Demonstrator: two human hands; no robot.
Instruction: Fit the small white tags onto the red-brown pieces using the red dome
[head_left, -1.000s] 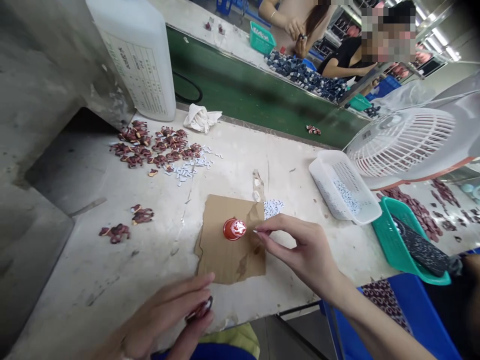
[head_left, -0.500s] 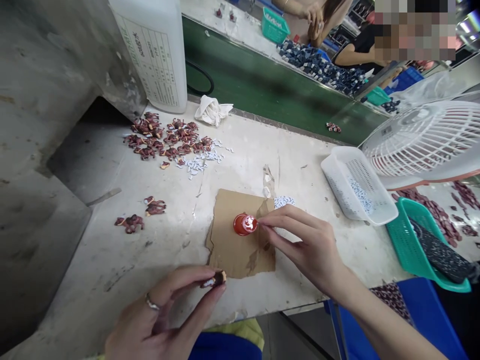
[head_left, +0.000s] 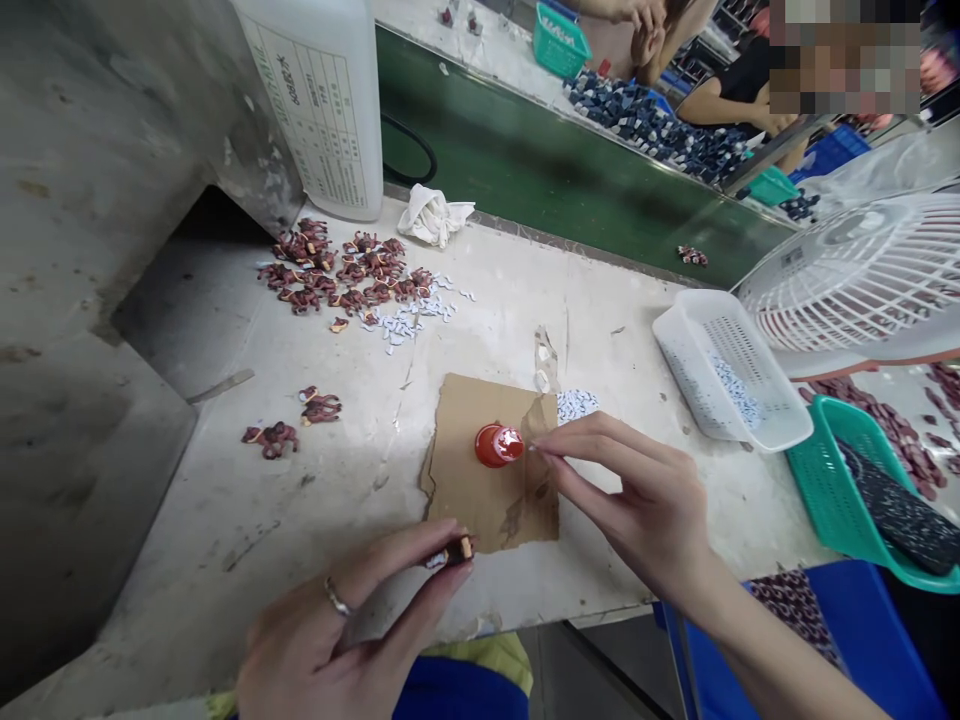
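Note:
My left hand (head_left: pixel 341 625), with a ring on one finger, pinches a small dark brown figurine piece (head_left: pixel 454 551) with a tan end and a white patch. It is held just above the near left edge of a torn cardboard sheet (head_left: pixel 459 505). On the cardboard is a small red cup (head_left: pixel 495 447) with glossy red stuff at its opening. My right hand (head_left: pixel 641 485) is closed in a pinch just right of the cup, apart from it. A tiny white piece shows at its fingertips, mostly hidden. Beyond this hand lies a pile of small white pieces (head_left: pixel 577 404).
Several brown figurines (head_left: pixel 307 245) and loose white pieces (head_left: pixel 401 327) lie at the back left, before a white jug (head_left: pixel 337 130). Two figurines (head_left: pixel 271 439) lie nearer. A white basket (head_left: pixel 675 370), green basket (head_left: pixel 810 470) and fan (head_left: pixel 862 270) stand right. People work beyond the green barrier.
My right hand has drawn back slightly from the cup's opening, which it was touching or almost touching. My left hand has moved right and a little up with the figurine piece. The whole view has shifted slightly.

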